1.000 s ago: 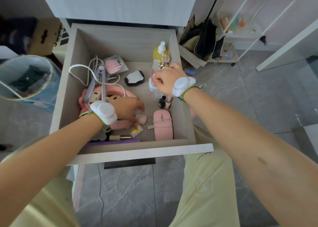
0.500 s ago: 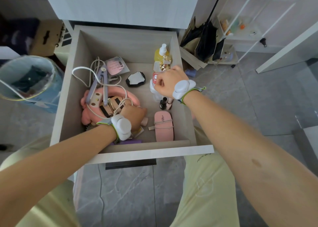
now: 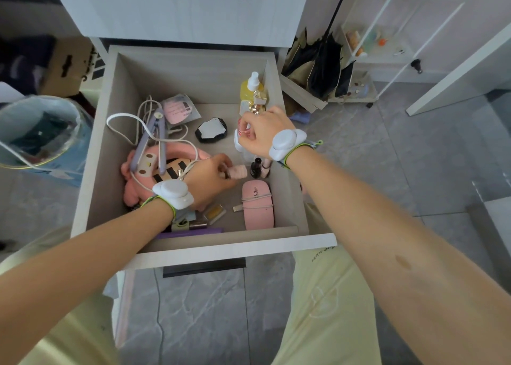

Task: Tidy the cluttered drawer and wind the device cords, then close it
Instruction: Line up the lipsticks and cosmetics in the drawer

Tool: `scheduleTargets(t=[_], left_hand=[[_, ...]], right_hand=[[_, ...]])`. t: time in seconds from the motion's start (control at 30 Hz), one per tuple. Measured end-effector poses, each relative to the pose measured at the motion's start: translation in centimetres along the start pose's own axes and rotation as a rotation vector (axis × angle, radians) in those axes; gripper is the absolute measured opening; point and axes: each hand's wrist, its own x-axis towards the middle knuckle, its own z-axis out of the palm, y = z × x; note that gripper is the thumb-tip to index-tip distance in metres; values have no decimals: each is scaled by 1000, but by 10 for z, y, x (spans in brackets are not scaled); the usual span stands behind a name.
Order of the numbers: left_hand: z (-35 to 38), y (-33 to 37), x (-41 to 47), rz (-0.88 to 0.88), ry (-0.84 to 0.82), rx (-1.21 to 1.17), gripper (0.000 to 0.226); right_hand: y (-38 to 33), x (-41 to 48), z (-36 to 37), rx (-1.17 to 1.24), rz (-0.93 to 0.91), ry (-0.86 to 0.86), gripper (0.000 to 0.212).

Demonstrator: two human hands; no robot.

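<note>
1. Head view: the drawer (image 3: 235, 250) is seen pulled open at the centre of the frame, below a pale cabinet front.
2. A white cord (image 3: 121, 117) is left loose in the drawer's upper left, looped about a lilac hair straightener (image 3: 149, 143), which is laid across a pink plush item (image 3: 130, 190).
3. The left hand (image 3: 206, 183) is placed at the drawer's middle, with its fingers curled round a small pale pink bottle (image 3: 240, 171).
4. The right hand (image 3: 265, 132) is held toward the drawer's right wall, with its fingers closed on a clear bottle (image 3: 243, 129) tinted pink inside.
5. A pink oval device (image 3: 257, 207), with a cord wrapped across it, is found at the drawer's lower right.
6. A black compact (image 3: 211, 129) is seen between the straightener and the right hand.
7. A yellow spray bottle (image 3: 249, 88) is stood upright in the drawer's upper right corner.
8. A dark nail polish bottle (image 3: 255, 167) is stood just beside the pale pink bottle.
9. A lined bin (image 3: 41, 132) is seen at the left edge of the frame, and black bags (image 3: 320, 63) at the upper right.
</note>
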Motion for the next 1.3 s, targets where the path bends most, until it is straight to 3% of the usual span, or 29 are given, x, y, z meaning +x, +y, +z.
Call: scheduleTargets(t=[0.17,0.43,0.53,0.8,0.93,1.3], left_hand=[[-1,6,14,-34,-56,100,40],[7,34,30,-72,30,273,14],[7,39,36,-58,56,206,3],[19,31,29,2,81,28,17],[22,27,27,-50,54,-49,32],[36,23,26,-51,139,-92,29]], right_hand=[[0,1,1,12,-5,11,21],[1,2,3,19,10,21,19],[1,3,3,22,16,18,20],[1,3,3,41,16,14,21],[1,3,4,43,20,14,21],[1,1,2,22,8,5,22]])
